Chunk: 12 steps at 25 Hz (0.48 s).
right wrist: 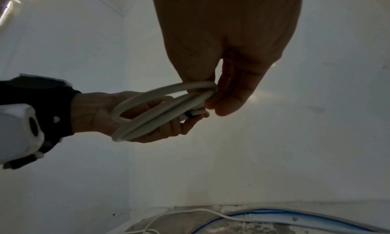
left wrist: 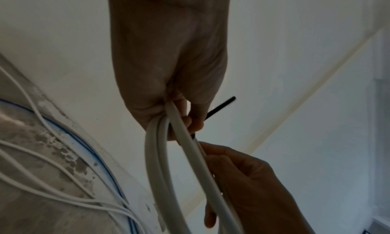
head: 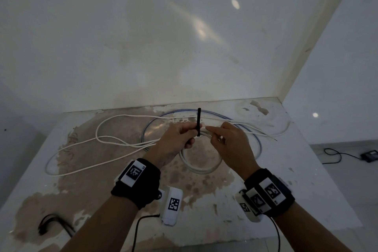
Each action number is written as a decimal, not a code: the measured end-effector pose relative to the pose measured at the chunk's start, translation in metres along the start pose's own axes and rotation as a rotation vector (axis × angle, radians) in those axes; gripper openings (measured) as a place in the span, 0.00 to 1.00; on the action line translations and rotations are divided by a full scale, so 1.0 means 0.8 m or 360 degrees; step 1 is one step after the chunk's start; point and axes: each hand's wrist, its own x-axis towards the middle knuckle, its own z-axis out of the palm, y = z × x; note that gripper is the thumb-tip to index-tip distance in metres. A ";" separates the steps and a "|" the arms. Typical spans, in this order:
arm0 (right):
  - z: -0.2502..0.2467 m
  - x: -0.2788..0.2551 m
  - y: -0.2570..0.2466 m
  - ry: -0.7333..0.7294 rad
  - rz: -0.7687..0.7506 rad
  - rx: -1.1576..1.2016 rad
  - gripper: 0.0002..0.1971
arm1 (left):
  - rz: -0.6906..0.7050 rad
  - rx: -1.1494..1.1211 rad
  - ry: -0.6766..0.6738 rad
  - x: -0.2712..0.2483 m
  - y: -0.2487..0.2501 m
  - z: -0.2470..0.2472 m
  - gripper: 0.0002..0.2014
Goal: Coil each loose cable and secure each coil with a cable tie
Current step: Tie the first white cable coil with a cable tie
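Note:
A thick white cable is wound into a coil (head: 201, 164) that both hands hold up above the table. My left hand (head: 180, 139) grips the top of the coil (left wrist: 160, 154) and pinches a black cable tie (head: 198, 121) that stands upright across the strands; its tip (left wrist: 221, 106) sticks out past the fingers. My right hand (head: 227, 141) pinches the coil (right wrist: 168, 107) just right of the tie. A black band (right wrist: 188, 115) shows around the strands near the left fingertips. The loose thin white cable (head: 86, 145) and a blue-and-white cable (head: 258, 141) lie on the table.
The worn table (head: 286, 200) sits in a corner between white walls. A dark curved object (head: 49, 224) lies at its near left edge. On the floor to the right is a black device (head: 369, 155) with its cord. Thin white cables (left wrist: 42, 167) spread below the left hand.

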 end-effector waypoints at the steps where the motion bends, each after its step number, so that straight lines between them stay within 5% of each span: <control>1: -0.002 0.001 0.000 -0.0017 -0.0008 0.0008 0.13 | 0.0013 -0.0009 0.0013 0.000 -0.001 0.002 0.12; 12: -0.005 0.001 0.009 0.0046 0.0033 0.0217 0.07 | 0.0214 0.0200 0.0179 -0.001 -0.007 0.007 0.06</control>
